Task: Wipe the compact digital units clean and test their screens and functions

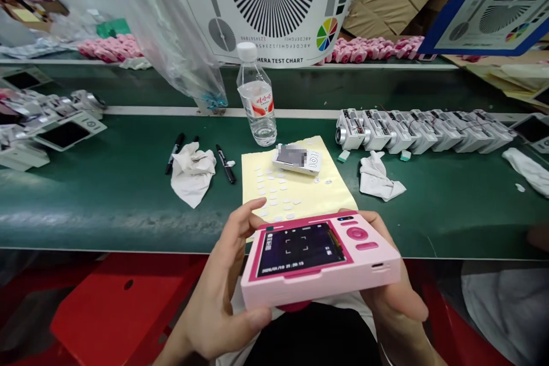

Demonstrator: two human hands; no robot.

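Observation:
A pink digital camera (300, 254) is held up in front of me, its lit screen facing me with a focus frame and a date line on it. My left hand (223, 286) grips its left end, thumb below and fingers at the far edge. At the right end, my right hand (397, 291) wraps round the body, with its fingers partly hidden behind the camera. Beyond it lies a yellow sheet (304, 194) bearing several small white pieces. A white camera (297, 159) rests on the sheet, its screen blurred out.
Behind the sheet stands a water bottle (257, 97). Crumpled white cloths (193, 171) and black markers (225, 163) lie to its left. A row of white camera bodies (420, 128) sits at the right; more white cameras (64, 126) are at the left. A test chart (274, 6) hangs ahead.

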